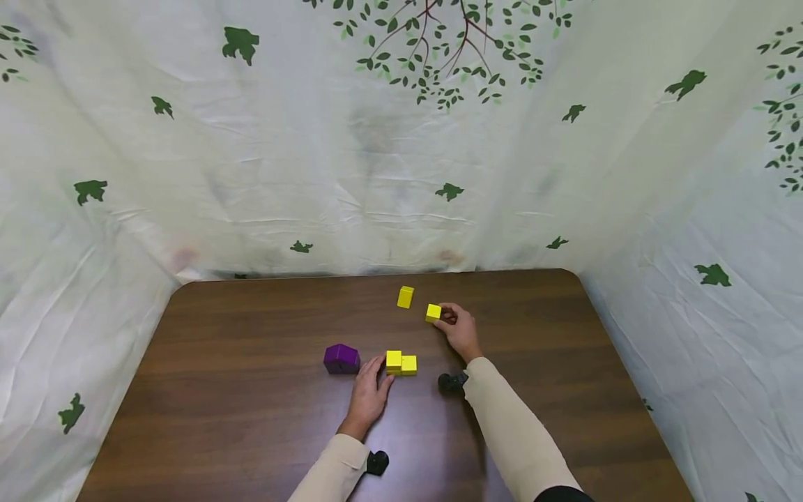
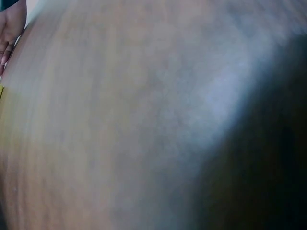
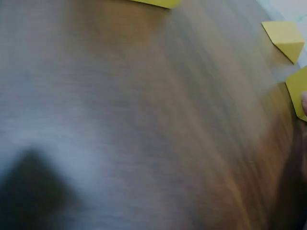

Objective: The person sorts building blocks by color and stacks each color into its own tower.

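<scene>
In the head view my right hand (image 1: 461, 333) pinches a small yellow block (image 1: 433, 313) at its right side. A fingertip (image 3: 304, 100) shows against this block in the right wrist view. My left hand (image 1: 366, 399) lies beside a yellow block (image 1: 393, 360), fingers extended along its left side and thumb near its front. Another yellow block (image 1: 409, 365) adjoins that one on the right. Farther back stands one more yellow block (image 1: 405, 297), with a slanted face (image 3: 283, 32) visible in the right wrist view. The left wrist view barely catches a yellow edge (image 2: 1, 91).
A purple block shape (image 1: 341, 359) sits just left of my left hand. All of it stands on a brown wooden table (image 1: 251, 418). Behind the table's far edge hangs a white cloth (image 1: 282, 174) with green leaf prints. Dark wrist cameras (image 1: 378, 463) sit on both sleeves.
</scene>
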The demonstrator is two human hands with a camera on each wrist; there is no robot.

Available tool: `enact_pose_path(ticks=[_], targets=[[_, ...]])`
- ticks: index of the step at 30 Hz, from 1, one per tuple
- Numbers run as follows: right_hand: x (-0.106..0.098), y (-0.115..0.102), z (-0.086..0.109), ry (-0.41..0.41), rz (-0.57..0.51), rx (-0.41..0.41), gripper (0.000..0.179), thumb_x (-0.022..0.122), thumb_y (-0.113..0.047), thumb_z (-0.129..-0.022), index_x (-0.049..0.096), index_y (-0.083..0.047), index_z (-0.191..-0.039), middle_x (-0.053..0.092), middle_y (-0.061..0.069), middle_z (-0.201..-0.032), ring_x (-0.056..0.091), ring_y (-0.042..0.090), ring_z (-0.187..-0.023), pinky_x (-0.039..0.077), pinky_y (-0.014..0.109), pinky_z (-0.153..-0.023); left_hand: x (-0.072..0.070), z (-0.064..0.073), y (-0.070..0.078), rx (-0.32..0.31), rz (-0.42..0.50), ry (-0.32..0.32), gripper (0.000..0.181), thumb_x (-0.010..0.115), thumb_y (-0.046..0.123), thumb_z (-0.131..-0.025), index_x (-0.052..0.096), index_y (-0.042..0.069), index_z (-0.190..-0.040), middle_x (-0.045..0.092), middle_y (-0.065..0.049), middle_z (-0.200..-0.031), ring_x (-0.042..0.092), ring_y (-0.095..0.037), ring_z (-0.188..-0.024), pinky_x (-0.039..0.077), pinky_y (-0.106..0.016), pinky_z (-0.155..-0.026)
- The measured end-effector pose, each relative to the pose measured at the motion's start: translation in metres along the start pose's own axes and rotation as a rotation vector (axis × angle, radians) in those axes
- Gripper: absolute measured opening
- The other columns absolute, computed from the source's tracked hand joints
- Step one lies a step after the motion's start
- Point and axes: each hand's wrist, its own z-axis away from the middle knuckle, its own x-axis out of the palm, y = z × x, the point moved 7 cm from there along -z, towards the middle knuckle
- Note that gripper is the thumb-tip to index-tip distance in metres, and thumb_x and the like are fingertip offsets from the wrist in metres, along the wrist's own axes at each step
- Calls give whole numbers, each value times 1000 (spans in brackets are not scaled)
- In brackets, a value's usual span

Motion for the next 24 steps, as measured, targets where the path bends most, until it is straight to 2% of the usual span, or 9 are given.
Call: enact_pose_path(ticks=[3, 10, 20, 24], targets=[[2, 0, 11, 2, -1, 8, 35, 74, -6, -83, 65, -3, -117, 66, 13, -107, 60, 26, -94, 50, 42, -87, 0, 0, 0, 15, -3, 5, 46, 66, 5, -90, 51, -6, -133, 57, -20, -128, 51, -37, -120, 39, -51, -101], [4, -5, 38, 5, 9, -46, 36, 76, -6, -81, 67, -2, -116, 67, 13, -106, 61, 27, -95, 50, 44, -87, -3, -2, 0, 102, -9, 61, 44, 69, 1, -86, 55, -8, -127, 60, -21, -121, 55, -38, -115, 41, -50, -99], [4, -6, 66, 13, -19, -40, 35, 76, -6, -81, 68, -3, -114, 68, 12, -108, 61, 29, -99, 49, 46, -88, -2, -2, 1, 65, 2, 33, 45, 67, 2, -88, 53, -7, -129, 59, -22, -124, 53, -38, -118, 39, -50, -101], [4, -7, 73, 24, 2, -54, 35, 77, -8, -80, 68, -3, -114, 68, 12, -109, 62, 28, -100, 49, 46, -89, -1, -2, 0, 55, 3, 29, 46, 68, 3, -87, 53, -7, -130, 59, -21, -125, 53, -38, -118, 39, -51, -101]])
